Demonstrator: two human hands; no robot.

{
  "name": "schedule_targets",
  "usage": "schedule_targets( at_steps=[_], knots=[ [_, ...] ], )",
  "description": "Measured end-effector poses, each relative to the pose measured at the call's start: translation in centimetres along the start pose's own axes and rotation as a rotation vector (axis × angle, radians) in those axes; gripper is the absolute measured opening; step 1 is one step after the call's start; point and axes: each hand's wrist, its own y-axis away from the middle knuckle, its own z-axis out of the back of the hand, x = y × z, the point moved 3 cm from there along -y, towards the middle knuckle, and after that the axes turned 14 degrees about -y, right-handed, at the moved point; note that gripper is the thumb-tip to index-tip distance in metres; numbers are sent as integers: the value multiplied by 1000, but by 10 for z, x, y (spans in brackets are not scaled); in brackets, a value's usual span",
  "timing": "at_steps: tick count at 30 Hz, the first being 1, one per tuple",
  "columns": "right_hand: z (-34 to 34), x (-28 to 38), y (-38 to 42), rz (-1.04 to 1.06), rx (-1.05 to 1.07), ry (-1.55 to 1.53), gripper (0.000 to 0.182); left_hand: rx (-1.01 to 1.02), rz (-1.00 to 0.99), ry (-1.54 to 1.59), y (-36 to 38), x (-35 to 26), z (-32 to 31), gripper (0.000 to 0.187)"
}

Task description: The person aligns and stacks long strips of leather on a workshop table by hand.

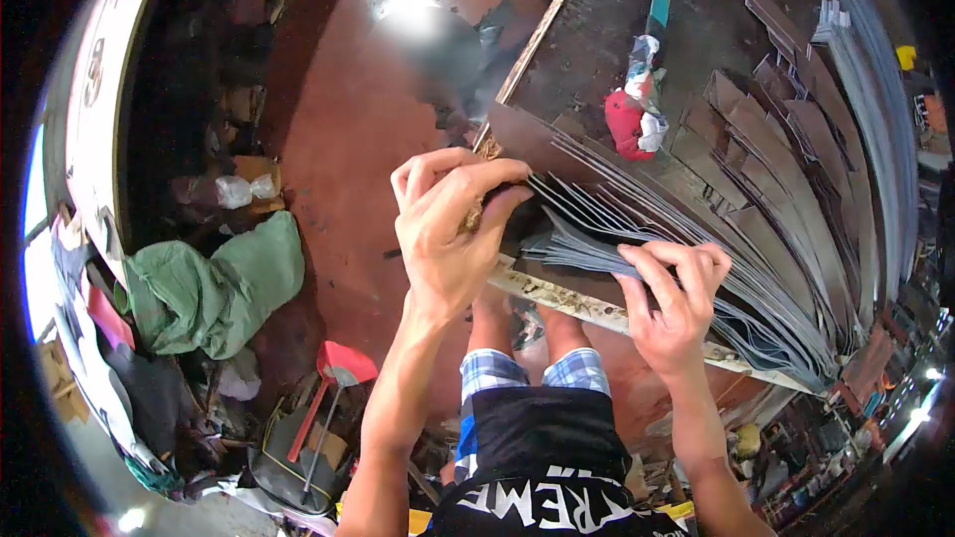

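My left hand point(448, 209) is closed, thumb and forefinger pinching the corner of a thin grey sheet point(572, 201) from a fanned pile at the table's near edge. My right hand point(671, 303) grips a small bundle of thin dark grey sheets point(577, 251), thumb below and fingers on top. The bundle's loose ends spread towards my left hand. Behind both hands, the layered pile runs to the right, its edges separated like pages. The sheets' exact material cannot be told.
On the dark table point(587, 60) lies a blade-like tool point(661, 0) with a cloth-wrapped, red-and-white end. More stacked sheets point(786, 149) fan out at right. A green sack point(219, 283) and a red dustpan point(346, 363) are on the left, among floor scraps.
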Motion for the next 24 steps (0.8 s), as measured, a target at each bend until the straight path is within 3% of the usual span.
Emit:
schedule_targets(
  at_steps=[5,8,14,17,20,24],
  knots=[
    [-11,9,-7,12,-26,-32,41,62,-32,41,0,6,0,29],
    [-12,11,-9,9,-35,-23,43,99,51,70,-5,5,2,28],
    [-13,13,-9,-15,-42,-14,37,197,-100,30,-20,11,9,36],
    [-14,14,-10,-23,-40,-8,35,255,-121,-5,-32,6,10,34],
    [-14,16,-8,-30,-27,-8,34,270,-297,7,-41,8,5,24],
    [-15,18,-8,-43,-39,10,30,321,-410,14,-53,14,6,24]
  ],
)
